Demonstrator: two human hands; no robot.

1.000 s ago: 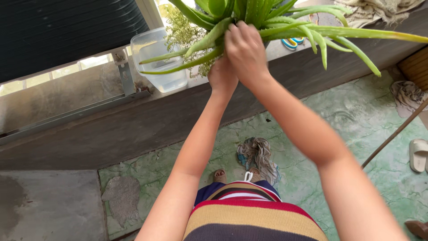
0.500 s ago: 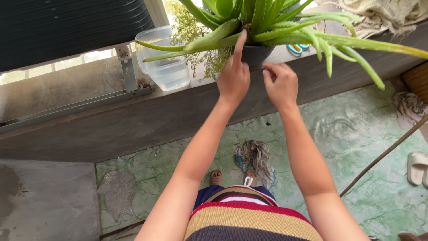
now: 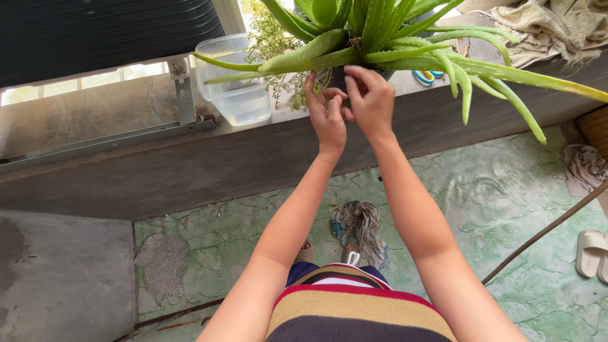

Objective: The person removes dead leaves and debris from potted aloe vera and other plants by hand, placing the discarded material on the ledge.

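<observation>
Hands meet under aloe plant (image 3: pixel 373 38), at front of its dark pot (image 3: pixel 337 77) on ledge (image 3: pixel 190 158). Left hand (image 3: pixel 327 114) fingers curled, tips near pot rim; right hand (image 3: pixel 370 95) fingers bent down beside it, touching left. Whether either grips sth: can't tell, leaves hide it. Plant sits at ledge edge w/ leaves overhanging. Clear plastic tub (image 3: pixel 231 79) w/ water just left of pot, prob. kept close for the plant.
</observation>
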